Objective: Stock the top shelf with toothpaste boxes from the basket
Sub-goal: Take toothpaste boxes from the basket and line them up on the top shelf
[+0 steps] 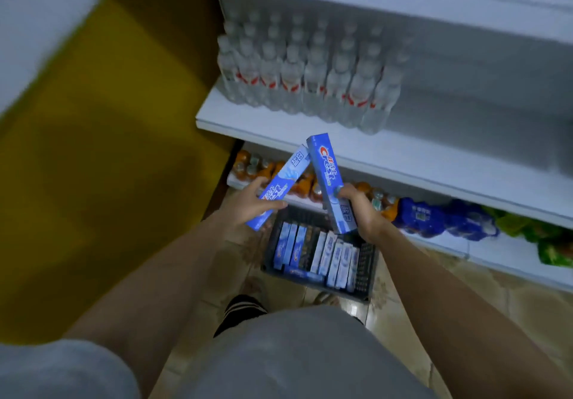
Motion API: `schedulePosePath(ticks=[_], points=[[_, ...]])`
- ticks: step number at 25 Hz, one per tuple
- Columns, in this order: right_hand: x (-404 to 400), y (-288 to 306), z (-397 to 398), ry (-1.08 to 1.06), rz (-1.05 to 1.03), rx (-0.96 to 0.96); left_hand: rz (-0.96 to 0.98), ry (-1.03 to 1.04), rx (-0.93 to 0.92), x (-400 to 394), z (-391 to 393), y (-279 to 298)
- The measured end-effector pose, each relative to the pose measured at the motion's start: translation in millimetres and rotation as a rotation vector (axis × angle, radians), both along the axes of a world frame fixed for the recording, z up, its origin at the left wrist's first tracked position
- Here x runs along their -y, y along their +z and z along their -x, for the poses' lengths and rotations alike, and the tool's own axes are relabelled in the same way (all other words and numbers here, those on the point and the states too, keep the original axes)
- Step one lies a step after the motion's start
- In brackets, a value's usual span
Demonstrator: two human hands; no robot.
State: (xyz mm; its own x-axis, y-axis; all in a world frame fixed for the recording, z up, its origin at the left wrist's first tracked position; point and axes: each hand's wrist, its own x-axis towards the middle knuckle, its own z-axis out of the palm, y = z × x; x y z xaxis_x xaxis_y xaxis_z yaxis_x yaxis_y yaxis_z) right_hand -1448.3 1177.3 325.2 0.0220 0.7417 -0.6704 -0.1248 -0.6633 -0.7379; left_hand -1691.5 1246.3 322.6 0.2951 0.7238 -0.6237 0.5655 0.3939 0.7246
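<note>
White shop shelving rises behind a dark basket (366,277) on the tiled floor. Above the basket, the left hand (245,206) and right hand (359,209) each grasp a blue toothpaste box (280,186). Held by their lower ends and touching at their upper ends, the slim, glossy boxes could slip during the lift.

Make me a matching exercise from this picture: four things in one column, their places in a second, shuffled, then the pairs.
Things:
1. water bottles
2. orange drink bottles
3. basket
4. Crest box

Places:
A. on the floor
B. in the right hand
C. on the middle shelf
D. on the lowest shelf

Pairs: 1-C, 2-D, 3-A, 4-B
</note>
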Motion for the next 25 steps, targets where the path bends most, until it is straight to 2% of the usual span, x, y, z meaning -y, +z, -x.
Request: schedulePosePath(ticks=[2, 7, 11, 15, 21, 25], points=[[-13, 22, -6, 0.028, -0.024, 0.063, -0.055, -0.002, -0.013, -8, 5, 22], [-42, 82, -22, 0.154, -0.242, 0.396, -0.227, -0.071, -0.085, -39, 17, 81], [-53, 133, -23, 0.13, -0.342, 0.432, -0.283, -0.153, -0.152, -69, 36, 135], [-66, 176, -13, 0.155, -0.445, 0.589, -0.27, -0.3, -0.203, -94, 60, 182], [-64, 252, 32, 0.255, -0.375, 0.683, -0.307, -0.398, -0.225, -97, 95, 249], [-60, 293, 61, 0.215, -0.503, 0.81, -0.463, -0.488, -0.278, -105, 107, 292]])
